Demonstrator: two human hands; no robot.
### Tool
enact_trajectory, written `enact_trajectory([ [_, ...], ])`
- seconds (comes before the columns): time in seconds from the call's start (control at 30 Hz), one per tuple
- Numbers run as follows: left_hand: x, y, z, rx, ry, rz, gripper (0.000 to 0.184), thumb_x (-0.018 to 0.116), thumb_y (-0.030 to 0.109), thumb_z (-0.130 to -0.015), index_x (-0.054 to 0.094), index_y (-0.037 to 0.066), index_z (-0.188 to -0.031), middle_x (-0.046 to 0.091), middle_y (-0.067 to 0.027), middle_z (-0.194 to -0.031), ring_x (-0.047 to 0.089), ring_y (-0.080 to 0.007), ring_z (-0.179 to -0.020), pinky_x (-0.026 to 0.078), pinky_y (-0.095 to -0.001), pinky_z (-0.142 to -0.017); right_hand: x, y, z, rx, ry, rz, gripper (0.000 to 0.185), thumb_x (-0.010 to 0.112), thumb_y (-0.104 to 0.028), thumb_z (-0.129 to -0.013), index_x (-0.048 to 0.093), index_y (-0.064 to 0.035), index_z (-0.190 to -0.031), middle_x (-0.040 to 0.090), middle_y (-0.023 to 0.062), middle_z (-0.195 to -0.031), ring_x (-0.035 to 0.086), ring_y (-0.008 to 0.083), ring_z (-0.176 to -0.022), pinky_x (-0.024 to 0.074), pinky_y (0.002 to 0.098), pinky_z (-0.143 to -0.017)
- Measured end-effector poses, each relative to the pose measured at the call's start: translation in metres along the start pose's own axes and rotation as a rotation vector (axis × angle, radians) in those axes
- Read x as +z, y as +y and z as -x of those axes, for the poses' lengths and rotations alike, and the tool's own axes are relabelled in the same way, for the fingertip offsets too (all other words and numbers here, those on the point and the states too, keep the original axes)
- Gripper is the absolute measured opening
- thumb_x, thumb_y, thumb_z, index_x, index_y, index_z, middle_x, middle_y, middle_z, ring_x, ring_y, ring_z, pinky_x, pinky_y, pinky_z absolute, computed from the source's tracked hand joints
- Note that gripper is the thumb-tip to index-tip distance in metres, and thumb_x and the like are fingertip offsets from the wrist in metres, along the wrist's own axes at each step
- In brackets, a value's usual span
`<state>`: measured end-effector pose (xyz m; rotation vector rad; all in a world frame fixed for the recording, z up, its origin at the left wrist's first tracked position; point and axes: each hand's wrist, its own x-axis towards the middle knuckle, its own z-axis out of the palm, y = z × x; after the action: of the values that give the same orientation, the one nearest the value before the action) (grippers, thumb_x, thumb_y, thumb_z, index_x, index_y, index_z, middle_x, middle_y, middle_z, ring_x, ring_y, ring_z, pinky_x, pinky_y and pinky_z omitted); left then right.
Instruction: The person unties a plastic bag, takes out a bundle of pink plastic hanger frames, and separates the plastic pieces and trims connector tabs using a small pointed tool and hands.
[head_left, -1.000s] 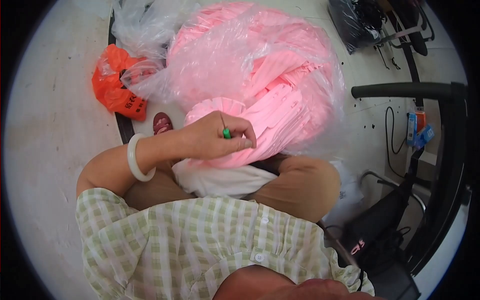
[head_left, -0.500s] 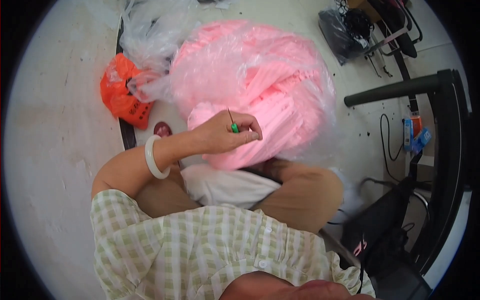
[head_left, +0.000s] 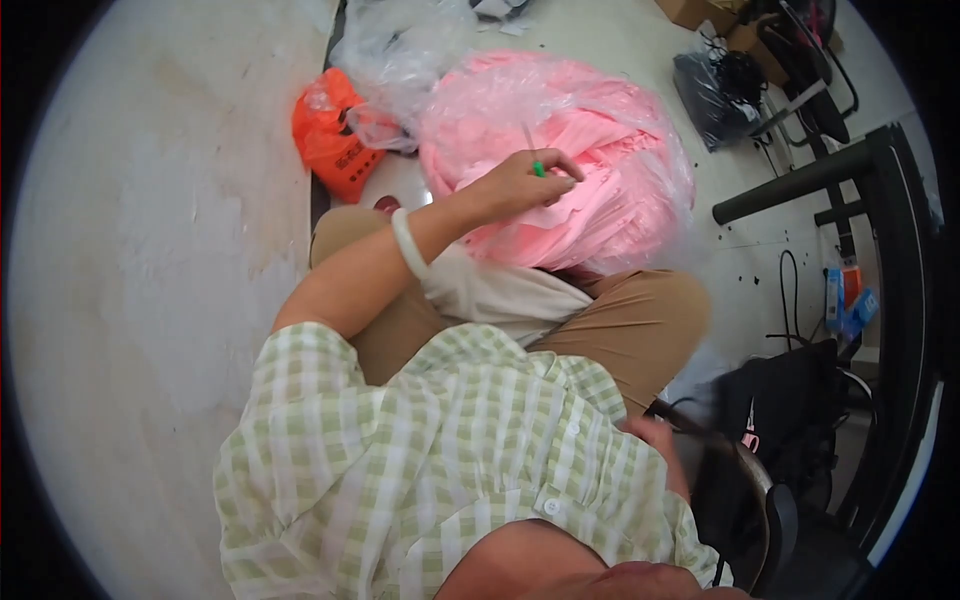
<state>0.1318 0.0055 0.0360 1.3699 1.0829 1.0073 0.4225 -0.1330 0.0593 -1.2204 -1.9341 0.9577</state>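
My left hand [head_left: 540, 183], with a white bangle [head_left: 410, 244] on the arm, is closed round a small tool with a green handle [head_left: 539, 169] and a thin metal shaft. Its exact kind is too small to make out. The hand is above a big bundle of pink strips [head_left: 600, 215] in a clear plastic bag [head_left: 665, 130]. A white cloth [head_left: 500, 295] lies across my lap. My right hand [head_left: 655, 435] shows only in part at my right side, beside a curved dark bar [head_left: 745, 455]; its fingers are mostly hidden.
An orange plastic bag [head_left: 335, 140] and crumpled clear plastic [head_left: 400, 60] are at the far left. On the right stand a dark metal frame [head_left: 800, 185], a black bag [head_left: 790, 390] and small blue boxes [head_left: 845, 305]. A black plastic bundle [head_left: 715, 95] sits farther back.
The view has shifted, so the pink bundle appears higher and farther right. My left hand keeps the green-handled tool over it. My right hand and the curved dark bar have come into sight.
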Motion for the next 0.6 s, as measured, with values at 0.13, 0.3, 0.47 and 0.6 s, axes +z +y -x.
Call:
enact_trajectory([
  [0.13, 0.013, -0.001, 0.004, 0.063, -0.041, 0.181, 0.019, 0.05, 0.017, -0.085, 0.056, 0.006, -0.1, 0.048, 0.0039, -0.071, 0.042, -0.0043, -0.065, 0.036, -0.02, -0.059, 0.029, -0.016, -0.042, -0.255, 0.023, 0.026, 0.007, 0.053, 0.004, -0.077, 0.057, 0.0036, -0.083, 0.055, 0.0137, -0.073, 0.054, 0.0224, -0.063, 0.0422, 0.029, -0.057],
  [0.3, 0.029, -0.012, 0.013, 0.209, 0.167, 0.328, 0.023, 0.046, 0.023, -0.091, 0.05, 0.007, -0.106, 0.05, 0.0021, -0.083, 0.046, -0.0057, -0.078, 0.038, -0.0186, -0.065, 0.083, -0.025, -0.15, -0.45, 0.075, -0.001, 0.028, 0.053, 0.0, -0.075, 0.05, 0.0056, -0.102, 0.055, 0.0179, -0.094, 0.055, 0.0265, -0.081, 0.0451, 0.0335, -0.068],
  [0.47, 0.021, -0.023, 0.011, 0.244, 0.259, 0.438, 0.032, 0.037, 0.03, -0.094, 0.04, 0.006, -0.116, 0.047, -0.004, -0.094, 0.047, -0.0096, -0.084, 0.043, -0.0243, -0.075, 0.1, -0.033, -0.187, -0.514, -0.05, 0.156, 0.019, 0.052, 0.0, -0.073, 0.052, 0.0028, -0.092, 0.057, 0.0156, -0.081, 0.056, 0.0301, -0.069, 0.0458, 0.0365, -0.061],
  [0.6, 0.011, -0.015, 0.017, 0.098, 0.267, 0.433, 0.038, 0.04, 0.035, -0.093, 0.04, 0.006, -0.117, 0.05, -0.0047, -0.094, 0.047, -0.0089, -0.084, 0.042, -0.0234, -0.066, 0.097, -0.031, -0.214, -0.404, -0.224, -0.058, 0.011, 0.05, 0.001, -0.076, 0.053, 0.0003, -0.086, 0.058, 0.007, -0.069, 0.056, 0.0187, -0.058, 0.0447, 0.0307, -0.053],
])
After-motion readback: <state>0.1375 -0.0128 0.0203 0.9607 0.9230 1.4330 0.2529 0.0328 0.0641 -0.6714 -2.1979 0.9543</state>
